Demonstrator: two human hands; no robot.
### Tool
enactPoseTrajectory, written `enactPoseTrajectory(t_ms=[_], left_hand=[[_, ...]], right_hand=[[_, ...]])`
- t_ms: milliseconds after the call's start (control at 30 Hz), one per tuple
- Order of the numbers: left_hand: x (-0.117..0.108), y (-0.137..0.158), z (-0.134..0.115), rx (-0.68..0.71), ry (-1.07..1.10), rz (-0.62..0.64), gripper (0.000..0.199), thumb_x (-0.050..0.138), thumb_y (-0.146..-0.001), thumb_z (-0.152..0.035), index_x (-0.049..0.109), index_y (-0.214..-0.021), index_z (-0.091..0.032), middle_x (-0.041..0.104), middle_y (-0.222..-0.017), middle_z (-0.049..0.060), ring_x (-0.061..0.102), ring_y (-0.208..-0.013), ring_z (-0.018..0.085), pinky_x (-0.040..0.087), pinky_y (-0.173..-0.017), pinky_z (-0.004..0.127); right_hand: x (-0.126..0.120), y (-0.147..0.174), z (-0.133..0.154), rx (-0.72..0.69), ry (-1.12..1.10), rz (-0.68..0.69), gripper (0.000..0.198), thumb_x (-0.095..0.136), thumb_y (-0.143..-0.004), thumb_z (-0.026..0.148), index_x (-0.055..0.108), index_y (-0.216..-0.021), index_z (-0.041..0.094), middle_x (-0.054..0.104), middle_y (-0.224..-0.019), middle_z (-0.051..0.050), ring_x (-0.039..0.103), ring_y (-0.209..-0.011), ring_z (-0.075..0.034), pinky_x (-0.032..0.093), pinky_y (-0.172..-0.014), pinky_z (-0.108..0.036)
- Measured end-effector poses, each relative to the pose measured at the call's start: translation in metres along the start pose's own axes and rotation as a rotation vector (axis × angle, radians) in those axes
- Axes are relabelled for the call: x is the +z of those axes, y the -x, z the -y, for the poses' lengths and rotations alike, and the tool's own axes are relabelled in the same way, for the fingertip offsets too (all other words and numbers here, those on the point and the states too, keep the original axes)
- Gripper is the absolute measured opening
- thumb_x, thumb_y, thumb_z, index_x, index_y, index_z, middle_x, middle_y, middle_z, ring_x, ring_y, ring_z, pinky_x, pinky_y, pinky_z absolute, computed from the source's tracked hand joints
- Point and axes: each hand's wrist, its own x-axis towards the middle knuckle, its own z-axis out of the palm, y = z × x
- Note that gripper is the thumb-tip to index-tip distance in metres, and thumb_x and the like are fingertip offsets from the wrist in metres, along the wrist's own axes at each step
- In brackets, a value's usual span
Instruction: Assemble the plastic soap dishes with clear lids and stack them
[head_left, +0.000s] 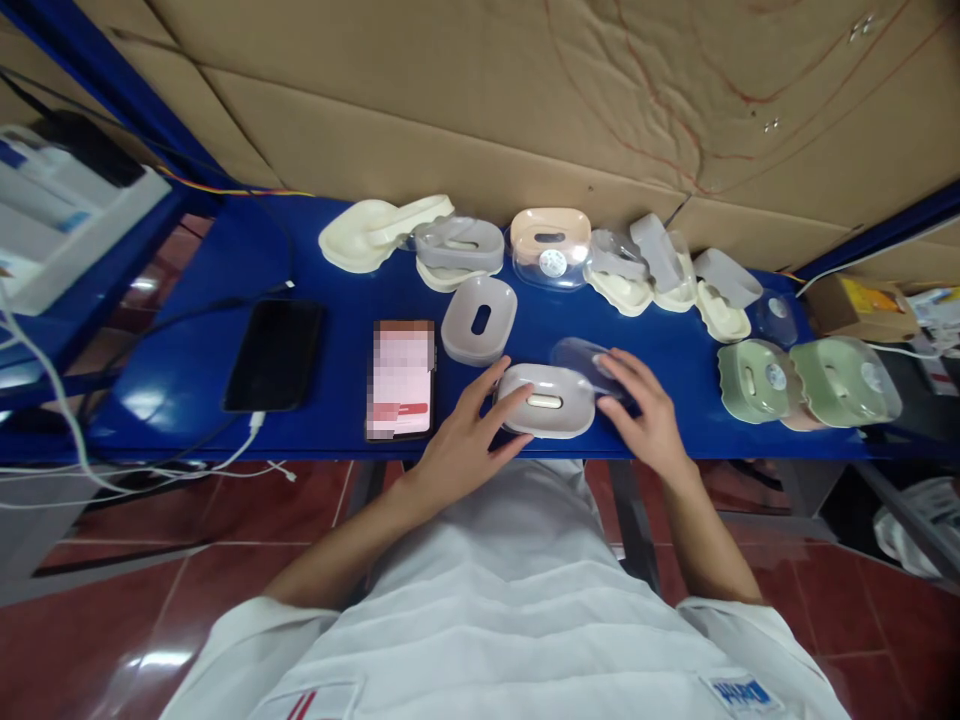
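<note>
A grey soap dish (566, 418) with a pale oblong piece showing through its middle slot sits near the table's front edge. My left hand (466, 438) grips its left end, thumb at the near rim and fingers spread over the far rim and inside. At its right, my right hand (651, 418) has thumb and fingers on a clear plastic lid (574, 355). That lid is tilted, blurred and partly hidden by the fingers. Just behind, a grey slotted tray (495, 300) lies by itself.
Along the back are cream dish parts (356, 240), a stacked grey dish (484, 240), a peach dish (551, 220) and more grey and cream parts (660, 255). Green lidded dishes (847, 385) stand right. A lit phone (401, 375) and a dark cabled device (274, 355) lie left on the blue table (187, 370).
</note>
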Motion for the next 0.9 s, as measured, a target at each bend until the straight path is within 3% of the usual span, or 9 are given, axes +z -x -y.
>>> enactPoseTrajectory(t_ms=[100, 200, 400, 533, 600, 700, 733, 800, 900], left_hand=[[0.002, 0.001, 0.001, -0.025, 0.003, -0.007, 0.083, 0.077, -0.1, -0.038, 0.032, -0.17, -0.028, 0.037, -0.173, 0.021, 0.053, -0.153, 0.034, 0.057, -0.119, 0.05], [0.003, 0.001, 0.003, 0.002, -0.024, 0.016, 0.085, 0.074, -0.102, -0.039, 0.028, -0.172, -0.029, 0.038, -0.173, 0.02, 0.048, -0.157, 0.035, 0.054, -0.122, 0.051], [0.005, 0.001, 0.006, 0.037, -0.06, 0.042, 0.078, 0.073, -0.102, -0.038, 0.034, -0.169, -0.028, 0.044, -0.17, 0.021, 0.05, -0.155, 0.036, 0.051, -0.124, 0.054], [0.005, 0.001, 0.004, 0.025, -0.034, 0.017, 0.07, 0.077, -0.1, -0.038, 0.044, -0.16, -0.024, 0.047, -0.165, 0.022, 0.051, -0.154, 0.036, 0.054, -0.121, 0.053], [0.005, 0.001, 0.002, 0.001, -0.021, -0.003, 0.066, 0.081, -0.097, -0.037, 0.048, -0.153, -0.022, 0.046, -0.163, 0.023, 0.049, -0.155, 0.037, 0.053, -0.122, 0.055], [0.004, 0.0, -0.001, -0.023, -0.01, -0.032, 0.066, 0.084, -0.094, -0.035, 0.047, -0.146, -0.021, 0.043, -0.165, 0.025, 0.047, -0.157, 0.039, 0.052, -0.123, 0.057], [0.004, 0.0, -0.002, -0.021, -0.005, -0.034, 0.067, 0.085, -0.093, -0.035, 0.046, -0.145, -0.02, 0.042, -0.165, 0.025, 0.047, -0.157, 0.039, 0.054, -0.122, 0.057], [0.001, -0.001, -0.005, -0.007, 0.013, -0.014, 0.068, 0.084, -0.093, -0.031, 0.044, -0.146, -0.02, 0.043, -0.165, 0.026, 0.049, -0.156, 0.039, 0.056, -0.12, 0.057], [-0.006, 0.0, -0.012, 0.005, 0.048, 0.062, 0.067, 0.078, -0.094, -0.023, 0.04, -0.148, -0.019, 0.042, -0.166, 0.026, 0.048, -0.157, 0.039, 0.055, -0.12, 0.057]], right_hand=[[0.019, 0.005, 0.031, -0.154, 0.051, 0.08, 0.061, 0.065, -0.106, 0.046, 0.05, -0.164, 0.036, 0.048, -0.169, -0.01, 0.042, -0.161, -0.035, 0.043, -0.129, -0.06], [0.031, 0.01, 0.044, -0.241, 0.142, 0.094, 0.067, 0.068, -0.105, 0.044, 0.044, -0.167, 0.037, 0.044, -0.172, -0.01, 0.032, -0.165, -0.038, 0.042, -0.128, -0.064], [0.04, 0.012, 0.039, -0.296, 0.191, 0.09, 0.076, 0.068, -0.104, 0.043, 0.034, -0.172, 0.037, 0.04, -0.174, -0.011, 0.027, -0.167, -0.038, 0.043, -0.128, -0.064], [0.02, 0.012, 0.028, -0.316, 0.27, 0.135, 0.073, 0.064, -0.105, 0.051, 0.035, -0.171, 0.037, 0.037, -0.176, -0.011, 0.028, -0.167, -0.039, 0.041, -0.128, -0.064], [-0.003, 0.017, 0.015, -0.219, 0.389, -0.016, 0.072, 0.061, -0.106, 0.055, 0.038, -0.17, 0.034, 0.037, -0.176, -0.014, 0.033, -0.164, -0.042, 0.038, -0.127, -0.069], [-0.039, 0.033, -0.014, 0.134, 0.578, -0.44, 0.062, 0.054, -0.108, 0.055, 0.052, -0.161, 0.022, 0.047, -0.165, -0.022, 0.043, -0.156, -0.046, 0.036, -0.124, -0.074], [-0.047, 0.039, -0.025, 0.241, 0.612, -0.525, 0.061, 0.052, -0.108, 0.055, 0.056, -0.157, 0.019, 0.05, -0.162, -0.024, 0.045, -0.153, -0.047, 0.036, -0.122, -0.076], [-0.056, 0.053, -0.046, 0.389, 0.647, -0.569, 0.066, 0.054, -0.107, 0.06, 0.057, -0.156, 0.016, 0.05, -0.161, -0.027, 0.044, -0.152, -0.051, 0.035, -0.118, -0.081], [-0.055, 0.067, -0.069, 0.535, 0.657, -0.487, 0.084, 0.057, -0.102, 0.069, 0.045, -0.165, 0.015, 0.04, -0.168, -0.031, 0.033, -0.155, -0.058, 0.029, -0.113, -0.089]])
